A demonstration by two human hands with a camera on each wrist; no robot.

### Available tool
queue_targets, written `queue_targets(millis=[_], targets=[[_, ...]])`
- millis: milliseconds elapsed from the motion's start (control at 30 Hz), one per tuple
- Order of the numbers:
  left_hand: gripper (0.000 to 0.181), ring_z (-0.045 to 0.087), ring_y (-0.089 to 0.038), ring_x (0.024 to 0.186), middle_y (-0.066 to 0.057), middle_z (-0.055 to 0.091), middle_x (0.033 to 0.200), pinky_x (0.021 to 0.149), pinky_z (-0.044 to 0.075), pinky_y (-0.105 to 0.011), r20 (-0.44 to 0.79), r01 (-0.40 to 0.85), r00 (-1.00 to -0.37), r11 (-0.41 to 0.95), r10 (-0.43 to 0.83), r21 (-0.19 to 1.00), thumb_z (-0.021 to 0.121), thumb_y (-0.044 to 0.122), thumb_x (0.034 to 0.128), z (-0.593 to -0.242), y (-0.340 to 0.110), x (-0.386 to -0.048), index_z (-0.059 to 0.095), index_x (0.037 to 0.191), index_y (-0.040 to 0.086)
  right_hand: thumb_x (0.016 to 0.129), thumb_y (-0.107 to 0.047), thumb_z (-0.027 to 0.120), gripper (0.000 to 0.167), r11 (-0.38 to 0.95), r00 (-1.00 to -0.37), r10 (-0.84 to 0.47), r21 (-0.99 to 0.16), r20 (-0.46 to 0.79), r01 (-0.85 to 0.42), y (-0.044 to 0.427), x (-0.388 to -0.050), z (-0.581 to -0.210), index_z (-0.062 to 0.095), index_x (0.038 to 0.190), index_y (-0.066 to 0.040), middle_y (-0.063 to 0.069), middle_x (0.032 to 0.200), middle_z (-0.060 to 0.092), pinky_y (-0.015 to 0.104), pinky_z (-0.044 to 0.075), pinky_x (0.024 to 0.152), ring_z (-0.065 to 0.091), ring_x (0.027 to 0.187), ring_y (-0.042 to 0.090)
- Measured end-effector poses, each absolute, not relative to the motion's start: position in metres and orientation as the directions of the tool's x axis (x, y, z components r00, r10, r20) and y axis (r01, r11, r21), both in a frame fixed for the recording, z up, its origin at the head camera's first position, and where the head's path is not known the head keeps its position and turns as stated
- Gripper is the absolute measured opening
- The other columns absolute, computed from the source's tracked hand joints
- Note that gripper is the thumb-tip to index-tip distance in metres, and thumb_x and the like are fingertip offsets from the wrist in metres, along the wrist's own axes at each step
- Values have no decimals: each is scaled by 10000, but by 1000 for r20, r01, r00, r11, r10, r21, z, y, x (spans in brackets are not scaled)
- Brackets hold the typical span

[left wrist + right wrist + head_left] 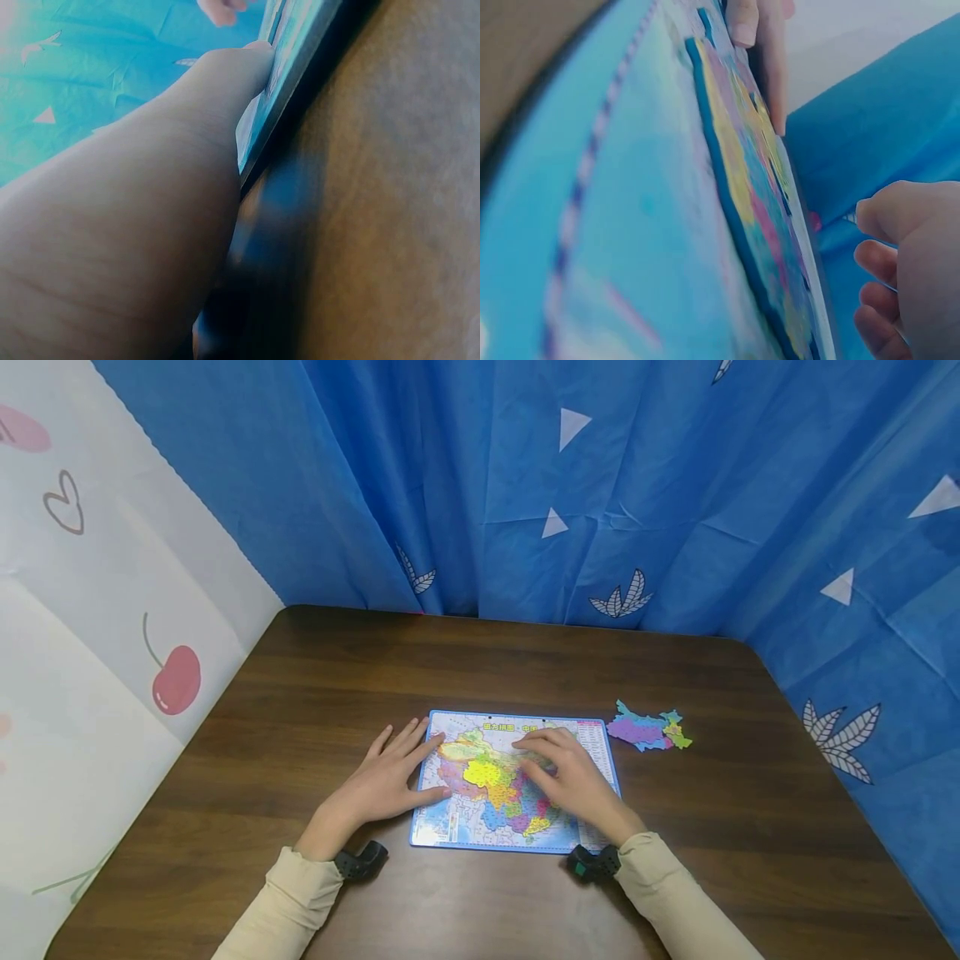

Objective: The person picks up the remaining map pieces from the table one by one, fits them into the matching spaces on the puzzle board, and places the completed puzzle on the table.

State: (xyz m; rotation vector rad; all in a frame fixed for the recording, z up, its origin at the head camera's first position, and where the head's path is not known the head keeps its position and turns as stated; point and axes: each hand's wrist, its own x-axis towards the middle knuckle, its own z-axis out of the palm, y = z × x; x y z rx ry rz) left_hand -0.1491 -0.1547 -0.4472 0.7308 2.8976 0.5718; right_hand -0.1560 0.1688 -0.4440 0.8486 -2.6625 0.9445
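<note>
A blue-edged map puzzle board point(468, 837) lies flat on the table, with a colourful assembled map point(498, 795) on it. My left hand point(384, 783) rests over the board's left edge, fingers spread and thumb stretched along the surface. Above the right part of the map is my right hand point(576, 779), its fingers loosely bent. Nothing shows between those fingers in the right wrist view, where the right hand point(930, 262) appears apart from the board point(649, 217). That hand covers part of the map in the head view.
A joined cluster of purple, blue and yellow-green map pieces point(639, 732) lies on the table just right of the board's upper corner. Behind the brown wooden table point(360, 660) hangs a blue curtain point(517, 543); a white printed sheet point(90, 635) borders the left side.
</note>
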Motion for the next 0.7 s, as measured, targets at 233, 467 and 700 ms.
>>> queue_targets(millis=[233, 467, 700], targets=[[927, 147, -328, 1600, -98, 182, 1724, 1264, 46, -630, -12, 429, -882, 815, 471, 390, 612, 735, 881, -447, -155, -149, 379, 1612, 214, 965, -193, 743, 256, 644, -821, -432, -510, 374, -571, 179, -157, -438, 758, 1214, -140, 0, 1240, 697, 459, 541, 989, 595, 1182, 210], [934, 136, -316, 1603, -88, 169, 1727, 1268, 33, -617, -14, 426, -884, 816, 468, 390, 608, 739, 882, -449, -155, -149, 362, 1619, 220, 967, -201, 742, 261, 678, -841, -391, -501, 373, -537, 191, -158, -435, 755, 1223, -151, 32, 1258, 692, 523, 529, 1002, 593, 1212, 257], [940, 134, -312, 1604, -88, 170, 1726, 1269, 31, -614, -16, 426, -884, 820, 467, 382, 603, 749, 878, -448, -155, -149, 360, 1620, 225, 955, -189, 756, 278, 712, -853, -369, -478, 370, -515, 204, -160, -433, 748, 1229, -141, 46, 1269, 692, 479, 551, 929, 593, 1165, 235]])
